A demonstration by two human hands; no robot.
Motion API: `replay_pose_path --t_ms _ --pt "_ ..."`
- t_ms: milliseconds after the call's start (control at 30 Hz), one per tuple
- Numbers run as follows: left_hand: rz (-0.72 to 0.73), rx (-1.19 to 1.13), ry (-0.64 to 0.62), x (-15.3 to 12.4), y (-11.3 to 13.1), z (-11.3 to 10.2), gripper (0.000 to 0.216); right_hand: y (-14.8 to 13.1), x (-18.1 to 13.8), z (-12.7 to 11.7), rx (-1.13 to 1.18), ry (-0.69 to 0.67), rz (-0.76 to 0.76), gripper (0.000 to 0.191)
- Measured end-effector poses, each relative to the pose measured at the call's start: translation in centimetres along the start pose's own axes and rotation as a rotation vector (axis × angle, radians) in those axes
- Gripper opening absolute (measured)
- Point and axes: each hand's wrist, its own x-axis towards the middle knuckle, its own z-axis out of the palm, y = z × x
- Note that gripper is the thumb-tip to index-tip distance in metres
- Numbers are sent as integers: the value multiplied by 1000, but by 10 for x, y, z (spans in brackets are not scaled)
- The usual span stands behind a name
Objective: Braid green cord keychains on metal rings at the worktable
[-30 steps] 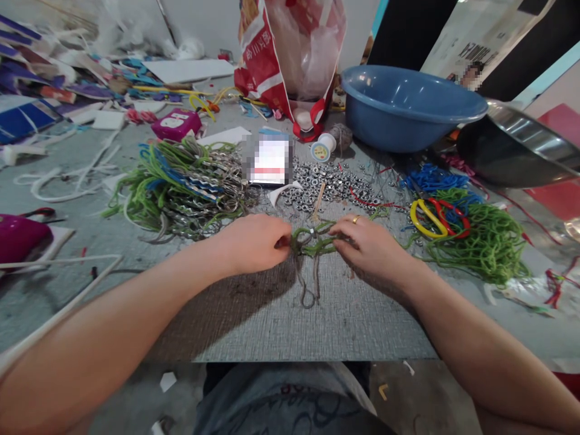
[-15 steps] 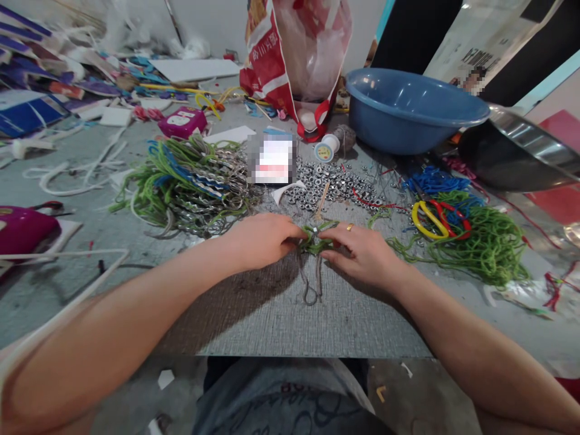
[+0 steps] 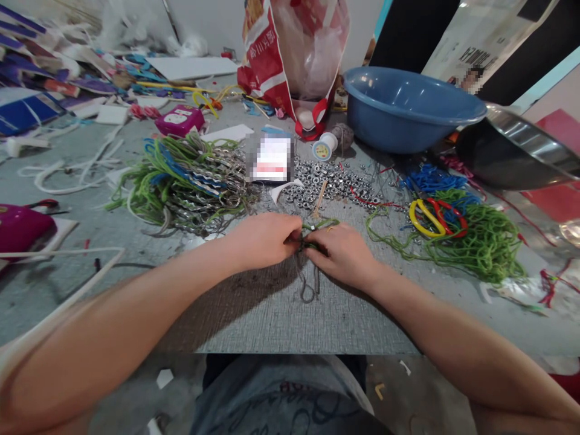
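At the table's middle, my left hand point(image 3: 273, 240) pinches green and grey cord point(image 3: 307, 293), its thumb and finger closed. My right hand point(image 3: 341, 248) faces it, fingers closed on the same cords from the right. A small shiny nut or bead shows on the cords between my fingertips. Grey cord ends, one of them looped, hang down onto the table below my hands. Just beyond lie many loose metal nuts point(image 3: 312, 187) and a thin tan stick point(image 3: 321, 197). My fingers partly hide where the cords cross.
Left stands a bundle of finished-looking braided cords point(image 3: 190, 181). Behind the nuts are a phone point(image 3: 270, 158) and a thread spool point(image 3: 324, 147). To the right lie scissors point(image 3: 426, 218) on green cord point(image 3: 492, 248), with a blue basin point(image 3: 412, 115) behind. A red bag point(image 3: 263, 66) stands at the back.
My right hand has moved left, so my hands are now closer together over the cords. A green strand stretches out more to the right of my right hand.
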Motion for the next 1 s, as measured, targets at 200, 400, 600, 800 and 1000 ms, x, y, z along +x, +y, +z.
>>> replay_pose_path --t_ms 200,400,600,800,1000 --pt "-19 21 41 0 -1 4 13 8 -4 -2 225 9 40 13" --pt "70 -36 136 0 -3 6 18 15 -6 -2 532 17 125 15" --pt "99 -127 241 -4 2 2 16 22 -7 3 734 -1 184 17" --pt "84 -74 132 -3 6 3 16 20 -6 3 735 -15 215 17" --pt "41 24 35 -1 9 8 19 13 -5 1 385 41 86 15"
